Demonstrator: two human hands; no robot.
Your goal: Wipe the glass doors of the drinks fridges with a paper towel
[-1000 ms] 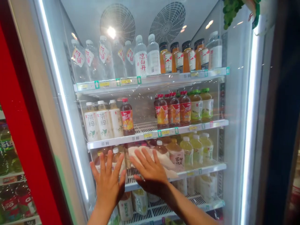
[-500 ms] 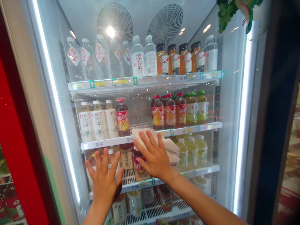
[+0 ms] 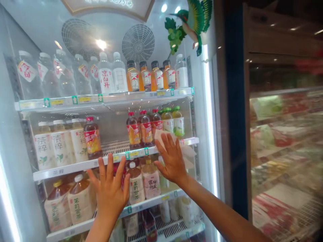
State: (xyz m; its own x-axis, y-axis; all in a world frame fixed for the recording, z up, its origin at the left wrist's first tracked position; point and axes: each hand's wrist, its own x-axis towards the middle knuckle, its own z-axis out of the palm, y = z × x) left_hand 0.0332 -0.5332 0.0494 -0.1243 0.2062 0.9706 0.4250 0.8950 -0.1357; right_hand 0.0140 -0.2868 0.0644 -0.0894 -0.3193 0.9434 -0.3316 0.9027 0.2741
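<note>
I face the glass door (image 3: 141,40) of a lit drinks fridge. My left hand (image 3: 109,190) lies flat on the glass with fingers spread, low and left of centre, over the third shelf. My right hand (image 3: 171,158) presses a white cloth (image 3: 185,149) flat against the glass near the door's right side, fingers stretched out, at the level of the second shelf (image 3: 83,164). Behind the glass stand rows of bottles: water on top, tea and red-labelled drinks (image 3: 133,131) below.
The fridge's lit right frame (image 3: 209,134) runs down beside my right hand. Right of it stands a dark post (image 3: 234,117) and another glass case (image 3: 285,151) with blurred packaged goods. A green bird decoration (image 3: 191,23) hangs at the door's top right.
My right hand has slid the cloth up and to the right across the glass. My left hand stays flat on the glass. My view has swung right, revealing the neighbouring case.
</note>
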